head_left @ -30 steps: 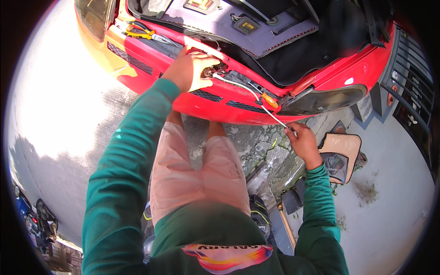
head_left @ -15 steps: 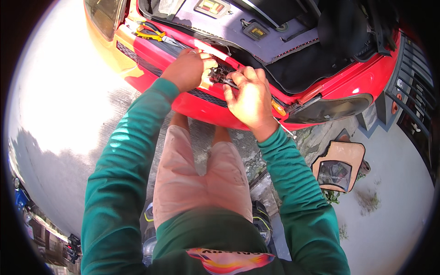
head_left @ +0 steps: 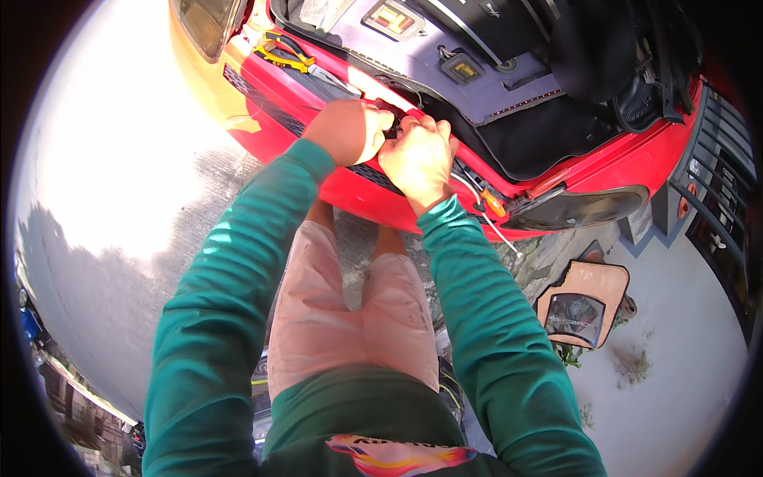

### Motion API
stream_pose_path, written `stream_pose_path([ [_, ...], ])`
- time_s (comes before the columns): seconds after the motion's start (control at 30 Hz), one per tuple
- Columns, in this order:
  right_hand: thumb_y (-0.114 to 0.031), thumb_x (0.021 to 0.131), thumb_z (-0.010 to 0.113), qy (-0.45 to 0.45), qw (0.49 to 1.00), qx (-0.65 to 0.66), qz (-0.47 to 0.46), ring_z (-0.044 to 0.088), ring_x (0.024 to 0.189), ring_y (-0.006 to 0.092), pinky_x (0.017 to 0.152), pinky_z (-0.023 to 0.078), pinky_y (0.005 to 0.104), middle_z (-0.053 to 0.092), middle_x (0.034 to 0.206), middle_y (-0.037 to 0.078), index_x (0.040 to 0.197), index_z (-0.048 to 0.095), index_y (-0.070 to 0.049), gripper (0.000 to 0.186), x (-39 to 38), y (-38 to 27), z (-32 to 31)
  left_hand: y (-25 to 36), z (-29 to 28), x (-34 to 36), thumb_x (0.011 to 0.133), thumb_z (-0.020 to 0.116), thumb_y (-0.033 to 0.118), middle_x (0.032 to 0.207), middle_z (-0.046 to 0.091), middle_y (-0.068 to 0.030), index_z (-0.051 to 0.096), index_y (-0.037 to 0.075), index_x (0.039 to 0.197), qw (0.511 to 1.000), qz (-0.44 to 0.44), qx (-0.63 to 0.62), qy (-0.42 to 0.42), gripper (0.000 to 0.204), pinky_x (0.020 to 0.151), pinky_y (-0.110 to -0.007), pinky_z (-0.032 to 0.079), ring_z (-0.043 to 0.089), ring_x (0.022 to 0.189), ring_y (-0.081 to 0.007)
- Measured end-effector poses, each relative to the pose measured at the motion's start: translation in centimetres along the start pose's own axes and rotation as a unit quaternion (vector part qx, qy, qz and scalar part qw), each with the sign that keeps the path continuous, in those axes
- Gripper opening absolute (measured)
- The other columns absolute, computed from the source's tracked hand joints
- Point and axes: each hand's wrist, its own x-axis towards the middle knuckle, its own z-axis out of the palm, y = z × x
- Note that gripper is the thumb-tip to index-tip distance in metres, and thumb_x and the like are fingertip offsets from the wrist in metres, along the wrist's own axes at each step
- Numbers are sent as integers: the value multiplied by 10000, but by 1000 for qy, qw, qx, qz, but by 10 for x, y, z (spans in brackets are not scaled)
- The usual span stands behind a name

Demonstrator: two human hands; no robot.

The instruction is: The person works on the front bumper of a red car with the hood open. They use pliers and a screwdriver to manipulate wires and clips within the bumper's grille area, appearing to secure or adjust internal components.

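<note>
Head-worn fisheye view, looking downward

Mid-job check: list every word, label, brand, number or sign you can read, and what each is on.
Green shirt: lettering on its multicoloured print, partly folded away; left unquoted.
Tan mat: pale lettering on its dark panel, too blurred to read surely.
Long-nose pliers: marks on the yellow handle, too small to read.
Left hand and right hand: no lettering visible between them.

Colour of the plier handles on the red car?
Yellow and black plier handles; best seen in the head view.
</note>
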Motion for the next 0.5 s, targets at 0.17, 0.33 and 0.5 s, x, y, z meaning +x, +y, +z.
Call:
stream_pose_path([
  [0.17, -241, 756, 749, 32, 998, 13, -43, 608, 1099, 360, 938, 499, 546, 722, 1095, 130, 980, 758, -40, 301, -3, 5, 2, 1, 4, 2, 888, 666, 180, 794, 724, -153, 686, 121, 951, 999, -29, -19, 16, 88, 677, -543, 566, 711, 783, -418],
  [0.33, -231, 766, 745, 22, 998, 28, -56, 604, 1086, 355, 918, 499, 546, 722, 1108, 124, 989, 735, -46, 290, -3, 10, 6, 6, 12, 4, 902, 649, 191, 783, 722, -171, 691, 114, 948, 996, -54, -49, 58, 99, 678, -550, 567, 718, 780, -426],
  [0.5, -224, 779, 744, 5, 997, 49, -64, 601, 1093, 362, 897, 504, 552, 724, 1137, 128, 1009, 723, -68, 279, -2, 12, 2, 7, 13, 7, 910, 640, 191, 795, 723, -192, 698, 104, 948, 995, -72, -48, 55, 112, 679, -558, 566, 719, 775, -436],
])
